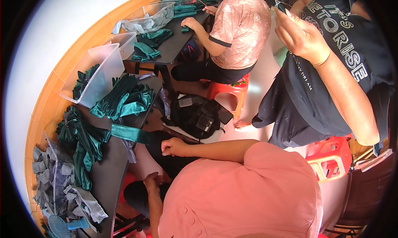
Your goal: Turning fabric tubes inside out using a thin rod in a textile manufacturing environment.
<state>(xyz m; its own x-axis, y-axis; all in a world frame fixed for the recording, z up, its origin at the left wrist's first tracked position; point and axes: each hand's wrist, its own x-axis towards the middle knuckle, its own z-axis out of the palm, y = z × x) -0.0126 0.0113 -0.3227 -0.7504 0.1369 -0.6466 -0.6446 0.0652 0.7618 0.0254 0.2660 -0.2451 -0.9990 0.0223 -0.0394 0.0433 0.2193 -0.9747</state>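
Note:
My right arm reaches left from my pink shirt. My right hand (174, 147) is closed over my dark-clothed thigh, and whatever lies within its curled fingers, if anything, is hidden. Lower down, in shadow, my left hand (153, 181) rests against dark cloth near my other leg; its fingers are hard to make out. Beyond my right hand, a green velvet strip (130, 133) juts over the table edge. Bunches of green velvet pieces (85, 138) lie on the dark table (108, 171) in front of me. Another green pile (126, 98) lies farther along it.
At right, a co-worker in black raises a hand (304, 39) pinching a small dark-green piece. Another co-worker sits on a red stool (232, 91). A black bag (199, 115) sits between. Clear bins (105, 72) line the wall; grey scraps and a blue fan (60, 225) are lower left.

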